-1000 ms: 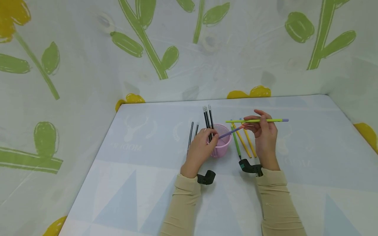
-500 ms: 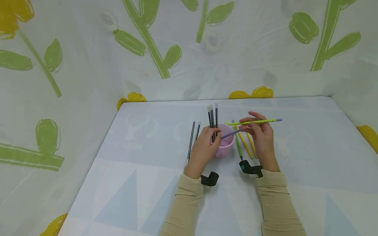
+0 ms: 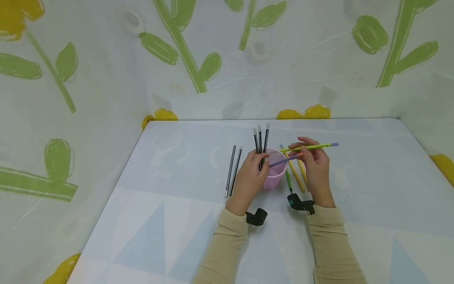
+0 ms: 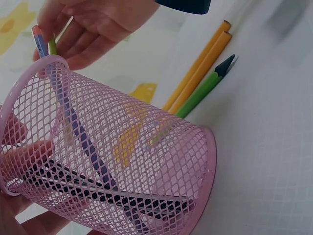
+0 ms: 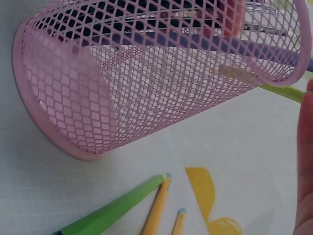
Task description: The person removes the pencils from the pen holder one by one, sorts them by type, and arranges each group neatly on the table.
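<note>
In the head view my left hand [image 3: 250, 175] grips the rim of a pink mesh pencil cup [image 3: 272, 182], fingers both inside and outside its wall. Several black pencils [image 3: 260, 140] stand in the cup beside those fingers. My right hand [image 3: 317, 167] is at the cup's right side, holding a lime-green pencil [image 3: 319, 146] nearly level. A purple pencil [image 3: 280, 162] slants down into the cup, its coral-tipped upper end at the right fingertips. Through the mesh in the left wrist view, the purple pencil [image 4: 80, 134] reaches near the base, crossing the black pencils [image 4: 142, 199].
Two black pencils [image 3: 233, 169] lie left of the cup. To its right lie a green pencil [image 3: 289, 180] and two yellow-orange pencils [image 4: 205, 63]. The pale patterned table [image 3: 142, 232] meets walls printed with leaves behind and at the sides.
The cup, the black pencils in it and my left hand have shifted slightly right. The black pencils in the cup have fanned apart a little. My right hand keeps hold of the lime-green pencil.
</note>
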Motion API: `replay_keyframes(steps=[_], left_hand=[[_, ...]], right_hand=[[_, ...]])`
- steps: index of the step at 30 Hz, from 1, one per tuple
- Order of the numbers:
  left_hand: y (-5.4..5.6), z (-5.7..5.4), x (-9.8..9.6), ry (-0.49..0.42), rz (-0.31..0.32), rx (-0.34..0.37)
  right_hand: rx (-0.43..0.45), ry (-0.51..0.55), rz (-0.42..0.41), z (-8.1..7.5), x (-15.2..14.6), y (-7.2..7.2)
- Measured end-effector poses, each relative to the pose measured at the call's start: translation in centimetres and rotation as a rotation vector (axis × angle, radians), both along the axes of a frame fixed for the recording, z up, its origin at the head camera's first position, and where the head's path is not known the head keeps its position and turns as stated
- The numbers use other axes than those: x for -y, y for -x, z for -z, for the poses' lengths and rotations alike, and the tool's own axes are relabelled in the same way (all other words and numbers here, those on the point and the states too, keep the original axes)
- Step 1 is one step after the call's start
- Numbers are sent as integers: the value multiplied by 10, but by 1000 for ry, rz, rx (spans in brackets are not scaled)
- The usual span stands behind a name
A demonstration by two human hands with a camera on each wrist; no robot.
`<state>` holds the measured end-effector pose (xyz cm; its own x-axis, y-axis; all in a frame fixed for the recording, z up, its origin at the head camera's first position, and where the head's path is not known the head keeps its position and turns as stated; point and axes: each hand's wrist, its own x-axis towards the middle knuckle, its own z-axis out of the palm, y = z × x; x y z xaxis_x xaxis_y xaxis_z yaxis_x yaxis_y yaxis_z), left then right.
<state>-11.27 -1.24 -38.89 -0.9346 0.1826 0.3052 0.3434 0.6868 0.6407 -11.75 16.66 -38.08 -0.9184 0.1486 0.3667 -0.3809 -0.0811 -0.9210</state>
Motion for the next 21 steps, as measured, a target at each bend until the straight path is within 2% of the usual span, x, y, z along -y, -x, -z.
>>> replay_keyframes(steps=[3,9,15,17,21], left_hand=[[-1,0,-1,-5,-7,-8],[-1,1,-2,-14,-22,-17],[-1,4,-5,-15,-33,-58],[-1,5,-6,-18,-40,-64],[-1,5,-6,-14,-47,-66]], right_hand=[[-33,42,38,-1,-1,0],[-89,91,43,-2,-1,0],[-103,117,50,-2,-1,-1],[-76,90,57,0,-2,0],[28,-62,55,14,-4,7]])
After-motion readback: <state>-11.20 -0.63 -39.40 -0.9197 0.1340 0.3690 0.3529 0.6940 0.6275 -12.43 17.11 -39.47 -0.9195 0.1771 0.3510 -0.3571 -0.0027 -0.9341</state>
